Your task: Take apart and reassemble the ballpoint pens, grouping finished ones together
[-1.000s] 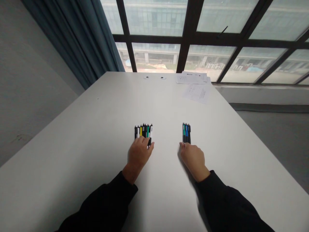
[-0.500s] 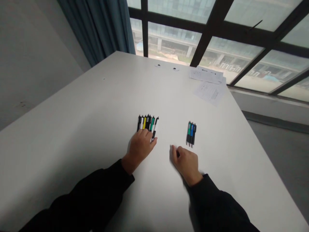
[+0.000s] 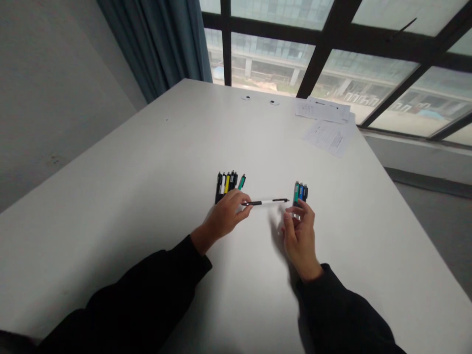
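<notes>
My left hand (image 3: 227, 212) pinches a white-and-black pen (image 3: 266, 202) by one end, and the pen points sideways toward the right. Behind that hand lies a row of pens, among them a yellow pen (image 3: 226, 183), a white pen (image 3: 222, 184) and a green pen (image 3: 242, 181); their lower parts are covered by the hand. My right hand (image 3: 300, 235) is open, thumb and fingers apart, close to the far tip of the held pen. Just beyond its fingers rests a small group with a green pen (image 3: 296, 192), a blue pen (image 3: 301, 191) and a black pen (image 3: 305, 191).
The white table (image 3: 177, 162) reaches to the windows. Printed papers (image 3: 326, 123) lie at its far right corner. Two cable holes sit along the back edge. A blue curtain (image 3: 173, 44) hangs at the back left.
My left hand has taken the white-and-black pen from the row's right end and turned it sideways. My right hand has opened and moved forward and right, beside the small group.
</notes>
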A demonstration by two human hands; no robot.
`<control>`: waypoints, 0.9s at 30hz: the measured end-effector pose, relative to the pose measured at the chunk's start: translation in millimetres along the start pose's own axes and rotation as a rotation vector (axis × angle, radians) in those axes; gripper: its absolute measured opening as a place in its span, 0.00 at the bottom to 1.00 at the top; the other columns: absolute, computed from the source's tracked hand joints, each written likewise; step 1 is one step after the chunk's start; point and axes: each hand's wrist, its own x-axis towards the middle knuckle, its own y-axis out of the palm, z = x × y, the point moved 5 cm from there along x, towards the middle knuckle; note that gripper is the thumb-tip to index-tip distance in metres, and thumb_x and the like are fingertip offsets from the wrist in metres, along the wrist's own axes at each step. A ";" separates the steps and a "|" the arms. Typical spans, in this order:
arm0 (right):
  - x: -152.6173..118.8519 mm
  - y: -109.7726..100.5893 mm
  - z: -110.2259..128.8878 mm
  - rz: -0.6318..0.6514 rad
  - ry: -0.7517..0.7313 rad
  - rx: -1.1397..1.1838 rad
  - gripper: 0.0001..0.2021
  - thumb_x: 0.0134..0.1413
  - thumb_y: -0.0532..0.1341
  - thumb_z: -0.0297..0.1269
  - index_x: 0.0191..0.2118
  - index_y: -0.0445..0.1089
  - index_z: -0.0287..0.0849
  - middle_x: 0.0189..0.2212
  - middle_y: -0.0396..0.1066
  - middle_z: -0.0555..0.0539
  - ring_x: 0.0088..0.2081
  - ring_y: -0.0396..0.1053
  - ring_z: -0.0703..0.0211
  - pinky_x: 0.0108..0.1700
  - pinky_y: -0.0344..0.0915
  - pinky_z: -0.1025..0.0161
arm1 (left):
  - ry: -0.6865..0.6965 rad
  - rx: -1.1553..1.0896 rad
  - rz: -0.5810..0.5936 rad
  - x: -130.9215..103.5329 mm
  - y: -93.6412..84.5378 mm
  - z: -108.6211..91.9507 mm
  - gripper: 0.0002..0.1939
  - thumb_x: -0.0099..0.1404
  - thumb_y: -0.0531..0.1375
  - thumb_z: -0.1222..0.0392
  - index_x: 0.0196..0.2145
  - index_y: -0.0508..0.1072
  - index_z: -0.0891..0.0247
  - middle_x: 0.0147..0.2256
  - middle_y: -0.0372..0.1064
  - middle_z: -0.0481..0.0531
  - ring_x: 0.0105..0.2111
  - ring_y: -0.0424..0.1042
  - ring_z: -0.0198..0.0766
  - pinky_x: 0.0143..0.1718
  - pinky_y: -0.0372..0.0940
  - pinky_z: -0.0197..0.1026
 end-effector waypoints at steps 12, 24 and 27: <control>-3.1 -15.1 4.0 -0.132 -0.002 0.001 0.13 0.64 0.63 0.46 0.44 0.73 0.42 0.36 0.70 0.46 0.33 0.69 0.59 0.34 0.68 0.61 | -0.407 -0.740 0.053 2.4 1.2 8.4 0.11 0.63 0.66 0.54 0.40 0.78 0.62 0.30 0.73 0.49 0.30 0.69 0.34 0.33 0.63 0.36; -3.3 -9.7 -0.8 -0.044 0.071 0.318 0.11 0.63 0.65 0.43 0.46 0.73 0.42 0.29 0.75 0.49 0.30 0.74 0.59 0.38 0.71 0.58 | -0.449 -0.806 -0.072 4.0 -4.5 14.9 0.14 0.63 0.65 0.54 0.44 0.81 0.64 0.30 0.77 0.51 0.27 0.70 0.33 0.34 0.67 0.38; -2.2 -10.1 -1.5 -0.047 0.080 0.341 0.12 0.61 0.67 0.42 0.46 0.72 0.42 0.30 0.76 0.48 0.31 0.75 0.58 0.39 0.72 0.58 | -0.476 -0.834 -0.084 3.6 -3.5 14.8 0.14 0.63 0.66 0.53 0.42 0.79 0.65 0.28 0.76 0.51 0.27 0.71 0.33 0.33 0.67 0.38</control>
